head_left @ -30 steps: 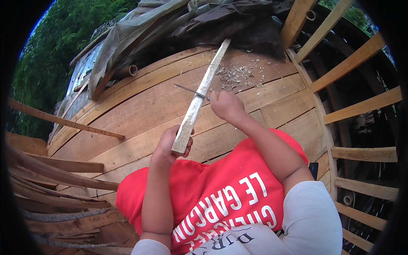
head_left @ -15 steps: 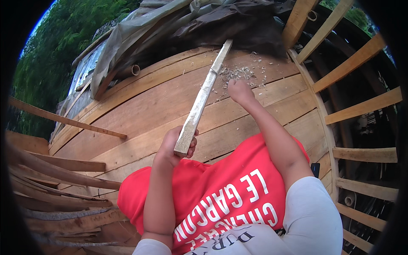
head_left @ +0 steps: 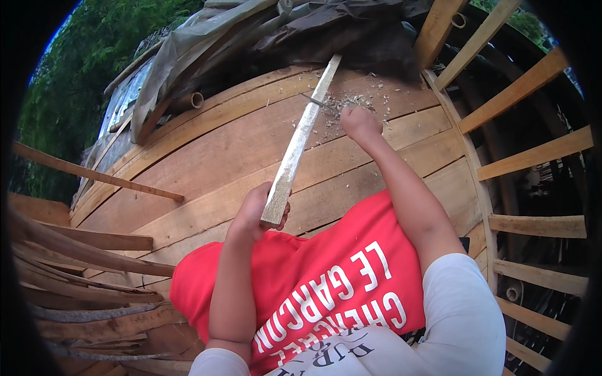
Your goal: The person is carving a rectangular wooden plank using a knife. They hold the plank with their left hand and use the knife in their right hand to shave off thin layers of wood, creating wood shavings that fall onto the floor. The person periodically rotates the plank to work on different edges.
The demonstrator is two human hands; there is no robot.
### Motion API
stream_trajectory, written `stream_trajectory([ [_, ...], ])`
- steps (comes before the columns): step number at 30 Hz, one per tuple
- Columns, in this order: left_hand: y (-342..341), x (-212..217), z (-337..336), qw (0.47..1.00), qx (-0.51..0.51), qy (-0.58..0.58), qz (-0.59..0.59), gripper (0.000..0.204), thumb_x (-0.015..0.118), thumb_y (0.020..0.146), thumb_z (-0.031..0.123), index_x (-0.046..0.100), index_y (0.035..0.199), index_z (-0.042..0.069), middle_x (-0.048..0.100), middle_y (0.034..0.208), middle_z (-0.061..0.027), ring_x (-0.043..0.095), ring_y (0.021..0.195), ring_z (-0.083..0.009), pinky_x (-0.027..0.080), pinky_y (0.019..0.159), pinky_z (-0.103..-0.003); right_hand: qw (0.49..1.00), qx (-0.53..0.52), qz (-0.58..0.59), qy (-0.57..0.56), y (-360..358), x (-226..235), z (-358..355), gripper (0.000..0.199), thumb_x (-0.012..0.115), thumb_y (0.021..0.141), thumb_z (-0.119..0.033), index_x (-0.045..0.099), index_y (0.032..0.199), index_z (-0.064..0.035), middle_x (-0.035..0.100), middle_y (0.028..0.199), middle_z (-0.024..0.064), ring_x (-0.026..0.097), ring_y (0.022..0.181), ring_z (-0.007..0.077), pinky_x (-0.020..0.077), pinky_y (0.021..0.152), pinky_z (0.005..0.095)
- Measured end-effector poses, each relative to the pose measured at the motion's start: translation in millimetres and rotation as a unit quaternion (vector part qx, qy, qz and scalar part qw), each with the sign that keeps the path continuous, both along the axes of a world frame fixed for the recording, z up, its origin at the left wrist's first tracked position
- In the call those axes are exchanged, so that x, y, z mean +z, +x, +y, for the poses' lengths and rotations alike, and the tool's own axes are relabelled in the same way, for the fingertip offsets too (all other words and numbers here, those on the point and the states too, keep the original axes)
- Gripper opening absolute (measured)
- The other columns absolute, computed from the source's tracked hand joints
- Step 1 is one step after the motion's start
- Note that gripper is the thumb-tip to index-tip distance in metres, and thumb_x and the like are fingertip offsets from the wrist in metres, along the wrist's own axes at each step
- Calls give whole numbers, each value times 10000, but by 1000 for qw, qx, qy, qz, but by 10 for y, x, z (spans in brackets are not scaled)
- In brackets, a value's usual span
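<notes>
From here, looks like shaving: left hand (head_left: 253, 210) grips the pale stick (head_left: 300, 139), centre to upper centre; right fist (head_left: 362, 124) clutches the knife (head_left: 328, 107) across it. Next stroke likely wants a steady, shallow blade.

There is one long, pale, square-cut wooden stick (head_left: 298, 144). Two hands show — one bare left hand (head_left: 249, 213) at the stick's near end, one bare right hand (head_left: 362, 123) to the right of its far half — and one thin, grey metal blade (head_left: 330, 108). Of round, hollow brown tubes (head_left: 186, 105) there are three: one left of the stick, two right of it. Farther right of it, eight light-brown wooden slats (head_left: 536, 155) are visible.
</notes>
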State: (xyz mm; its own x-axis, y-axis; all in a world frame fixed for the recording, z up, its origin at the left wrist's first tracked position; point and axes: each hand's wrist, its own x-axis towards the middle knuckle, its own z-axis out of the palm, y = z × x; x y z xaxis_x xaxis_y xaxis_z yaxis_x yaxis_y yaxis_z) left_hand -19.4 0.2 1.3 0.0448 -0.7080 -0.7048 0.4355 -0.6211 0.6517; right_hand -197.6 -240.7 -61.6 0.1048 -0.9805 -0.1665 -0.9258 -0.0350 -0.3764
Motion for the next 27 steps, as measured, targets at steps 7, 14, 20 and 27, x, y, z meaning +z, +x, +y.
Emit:
stream_trajectory([
  [7, 150, -59, 23, 1000, -1, -4, -10, 306, 398, 985, 266, 587, 965, 26, 541, 618, -43, 472, 438, -127, 391, 390, -272, 977, 140, -132, 91, 230, 271, 414, 558, 508, 964, -508, 697, 1061, 8, 687, 944, 220, 667, 890, 324, 501, 838, 427],
  [14, 105, -6, -17, 1000, -7, 3, -6, 316, 393, 985, 283, 594, 970, 39, 543, 620, -38, 475, 446, -122, 380, 393, -270, 917, 262, -296, 60, -85, 170, 469, 384, 536, 1003, -335, 614, 842, 5, 566, 708, 71, 527, 671, 162, 440, 634, 348],
  [20, 151, -80, 5, 999, -6, -11, 32, 320, 388, 989, 290, 587, 965, 40, 537, 616, -38, 480, 444, -127, 377, 391, -271, 943, 187, -173, 215, 142, 389, 730, 489, 506, 1003, -381, 620, 720, 1, 478, 537, 29, 451, 521, 141, 395, 532, 377],
  [27, 99, -101, -14, 999, -3, -15, 43, 312, 379, 995, 275, 577, 967, 35, 527, 606, -38, 478, 434, -136, 371, 375, -277, 962, 171, -172, 128, 227, 230, 716, 657, 449, 996, -483, 560, 613, 39, 528, 544, 174, 510, 496, 300, 417, 548, 459],
])
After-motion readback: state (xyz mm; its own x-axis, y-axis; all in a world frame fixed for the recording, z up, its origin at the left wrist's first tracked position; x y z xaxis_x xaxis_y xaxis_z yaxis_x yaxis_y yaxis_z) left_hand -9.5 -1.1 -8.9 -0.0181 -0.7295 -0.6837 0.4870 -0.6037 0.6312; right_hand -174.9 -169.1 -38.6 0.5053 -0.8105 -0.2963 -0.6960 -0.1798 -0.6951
